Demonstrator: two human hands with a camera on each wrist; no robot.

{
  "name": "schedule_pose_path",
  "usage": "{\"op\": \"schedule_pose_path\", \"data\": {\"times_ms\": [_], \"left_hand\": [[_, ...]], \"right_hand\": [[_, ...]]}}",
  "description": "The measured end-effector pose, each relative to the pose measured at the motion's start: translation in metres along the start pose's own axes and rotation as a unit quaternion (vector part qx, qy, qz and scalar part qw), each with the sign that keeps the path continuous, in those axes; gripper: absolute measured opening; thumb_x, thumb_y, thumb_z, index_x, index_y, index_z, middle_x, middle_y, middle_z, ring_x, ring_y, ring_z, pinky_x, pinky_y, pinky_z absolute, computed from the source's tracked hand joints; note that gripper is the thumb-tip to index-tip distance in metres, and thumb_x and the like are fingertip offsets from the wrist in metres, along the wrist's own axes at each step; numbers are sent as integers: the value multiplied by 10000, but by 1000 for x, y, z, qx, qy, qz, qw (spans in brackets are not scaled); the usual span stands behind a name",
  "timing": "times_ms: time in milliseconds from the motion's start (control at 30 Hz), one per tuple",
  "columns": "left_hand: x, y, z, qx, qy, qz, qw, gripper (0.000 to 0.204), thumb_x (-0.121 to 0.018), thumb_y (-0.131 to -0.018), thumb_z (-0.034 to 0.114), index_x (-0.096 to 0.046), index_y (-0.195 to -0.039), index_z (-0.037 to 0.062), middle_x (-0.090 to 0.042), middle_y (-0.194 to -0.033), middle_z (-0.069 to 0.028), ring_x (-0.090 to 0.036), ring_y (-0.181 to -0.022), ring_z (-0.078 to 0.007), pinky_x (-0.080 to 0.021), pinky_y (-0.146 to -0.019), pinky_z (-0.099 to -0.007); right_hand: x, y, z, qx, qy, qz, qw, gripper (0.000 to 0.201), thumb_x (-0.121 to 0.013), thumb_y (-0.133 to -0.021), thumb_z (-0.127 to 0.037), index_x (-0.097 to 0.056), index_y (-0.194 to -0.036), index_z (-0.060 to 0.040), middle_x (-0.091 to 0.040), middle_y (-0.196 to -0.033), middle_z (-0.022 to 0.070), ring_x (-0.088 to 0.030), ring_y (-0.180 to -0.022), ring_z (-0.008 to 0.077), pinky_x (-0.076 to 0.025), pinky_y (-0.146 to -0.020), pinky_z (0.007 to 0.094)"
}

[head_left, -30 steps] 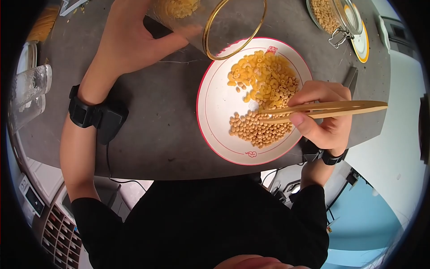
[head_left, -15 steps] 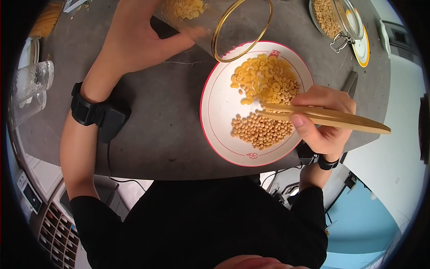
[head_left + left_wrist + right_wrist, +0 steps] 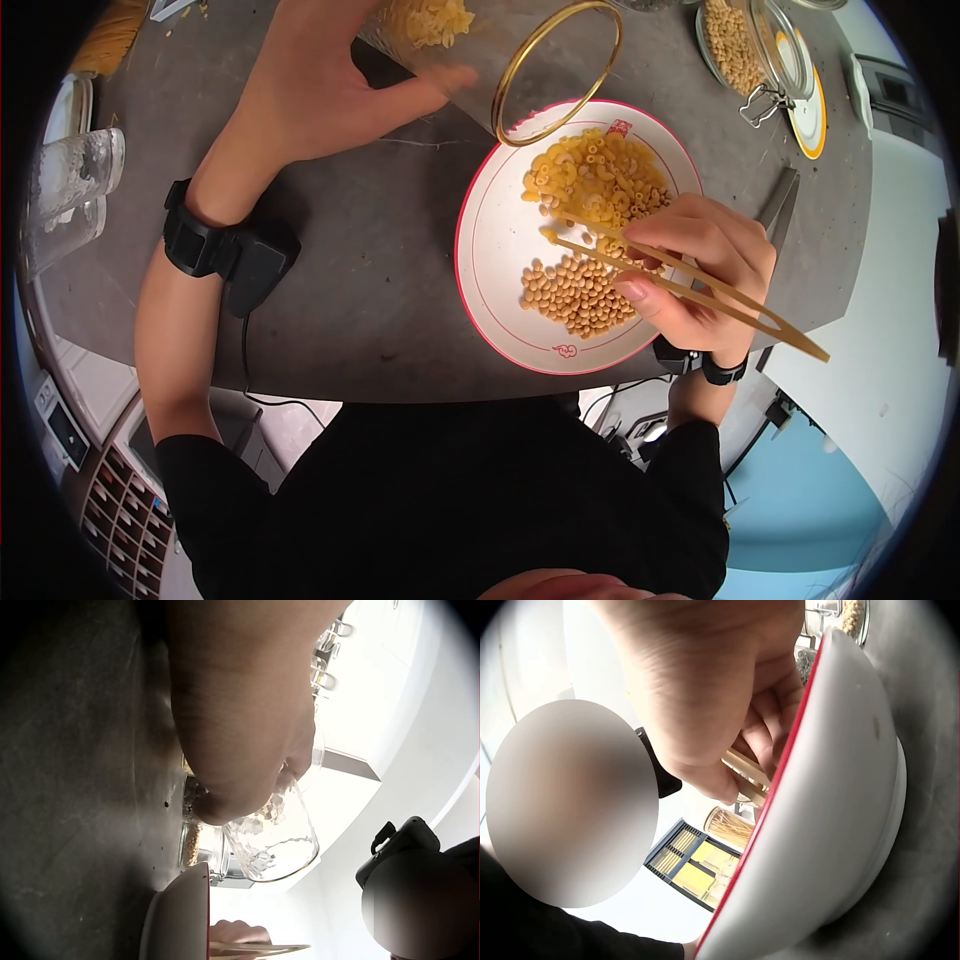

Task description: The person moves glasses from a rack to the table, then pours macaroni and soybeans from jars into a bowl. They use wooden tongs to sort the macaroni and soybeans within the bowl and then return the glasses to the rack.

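In the head view the left hand [image 3: 335, 100] grips a tilted glass jar [image 3: 490, 70] with a gold rim, pasta lying inside it, its mouth over the upper left edge of a white bowl [image 3: 490, 270] with a red rim. Pinched in the right hand [image 3: 705, 275] are wooden tongs [image 3: 735, 295], their two tips slightly apart above the bowl's middle. Yellow pasta [image 3: 590, 170] fills the bowl's upper part, and beige beans [image 3: 580, 300] lie in the lower part. Some beans are mixed among the pasta. Whether the tongs touch a piece is unclear.
At the upper right stand an open clip jar of beans [image 3: 735, 50] and a yellow-rimmed plate [image 3: 808, 120]. A grey metal object [image 3: 780, 205] lies right of the bowl. Clear glasses [image 3: 75, 180] are at the far left. A black cable hangs over the table's front edge.
The tongs have swung, so their rear end points lower right, and their tips have spread and moved left over the bowl. The jar, left hand and bowl appear shifted slightly right.
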State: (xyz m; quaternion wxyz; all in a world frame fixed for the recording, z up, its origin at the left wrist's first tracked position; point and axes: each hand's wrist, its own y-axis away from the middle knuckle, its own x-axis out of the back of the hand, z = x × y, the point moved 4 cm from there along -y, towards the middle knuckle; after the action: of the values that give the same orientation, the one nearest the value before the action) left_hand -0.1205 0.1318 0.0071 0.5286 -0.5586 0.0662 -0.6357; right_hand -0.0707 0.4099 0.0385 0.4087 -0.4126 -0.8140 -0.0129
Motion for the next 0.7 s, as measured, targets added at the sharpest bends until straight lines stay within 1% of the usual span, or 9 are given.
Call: {"op": "schedule_pose_path", "data": {"times_ms": [67, 133, 200, 267, 333, 400, 567, 633, 700], "left_hand": [[1, -1, 0, 4, -5, -8, 1000, 677, -890, -739, 224, -604, -1328, 54, -629, -1258, -143, -607, -1156, -316, -491, -986, -414], [-1, 0, -2, 8, -9, -17, 1000, 675, -889, -740, 221, -605, -1329, 55, -629, -1257, -144, -606, -1159, -317, -491, -986, -413], [-2, 1, -3, -24, 31, 30, 999, 673, -888, -741, 212, -607, -1333, 57, -629, -1258, -144, -606, -1156, -319, -491, -987, -411], [0, 1, -1, -10, 20, 19, 1000, 674, -888, -741, 212, -608, -1334, 57, -629, -1258, -144, -606, -1156, -320, -491, -987, -411], [1, 1, -1, 5, 9, 7, 1000, 674, -888, -740, 212, -609, -1335, 58, -629, -1259, -143, -607, -1156, -320, -491, -987, -411], [1, 0, -1, 3, 14, 3, 1000, 675, -886, -742, 215, -608, -1337, 57, -630, -1261, -142, -606, -1158, -321, -491, -987, -412], [1, -1, -1, 4, 9, 1, 1000, 674, -884, -745, 220, -606, -1336, 56, -632, -1261, -139, -605, -1158, -321, -492, -986, -417], [0, 0, -2, 3, 8, -1, 1000, 674, -884, -745, 220, -605, -1336, 56, -633, -1260, -139, -605, -1156, -321, -492, -986, -418], [-2, 1, -4, -17, 40, 24, 999, 669, -883, -745, 214, -606, -1333, 57, -633, -1262, -139, -606, -1157, -321, -492, -987, -420]], "right_hand": [[-1, -1, -2, 20, 8, 0, 1000, 311, -898, -736, -238, -719, -904, -47, -688, -724, 81, -669, -580, 234, -502, -503, 324], [-2, -2, -3, 23, 14, 0, 1000, 311, -895, -741, -246, -720, -905, -48, -688, -724, 82, -671, -581, 234, -503, -505, 325], [-1, -1, -5, 23, 23, 0, 999, 312, -891, -745, -255, -720, -906, -49, -687, -724, 82, -673, -582, 233, -505, -506, 326], [0, -1, -4, 1, 26, 2, 1000, 311, -884, -754, -264, -721, -906, -47, -687, -722, 82, -675, -584, 232, -506, -509, 328], [-1, -1, -3, -3, 19, 0, 1000, 306, -882, -757, -261, -721, -905, -47, -687, -722, 82, -675, -584, 231, -505, -509, 326], [-1, 0, -2, -10, 14, 0, 1000, 301, -880, -760, -258, -721, -905, -47, -687, -722, 82, -675, -584, 230, -504, -508, 325], [-1, 1, -2, 10, -6, -15, 1000, 300, -878, -757, -255, -719, -906, -48, -691, -728, 83, -675, -585, 234, -503, -508, 324], [1, 2, -3, 1, -3, -11, 1000, 300, -878, -755, -255, -719, -905, -50, -692, -730, 84, -676, -588, 235, -504, -511, 326], [2, 1, -3, -6, 2, -7, 1000, 300, -879, -753, -254, -718, -904, -51, -693, -732, 84, -676, -592, 237, -506, -514, 327]]}}
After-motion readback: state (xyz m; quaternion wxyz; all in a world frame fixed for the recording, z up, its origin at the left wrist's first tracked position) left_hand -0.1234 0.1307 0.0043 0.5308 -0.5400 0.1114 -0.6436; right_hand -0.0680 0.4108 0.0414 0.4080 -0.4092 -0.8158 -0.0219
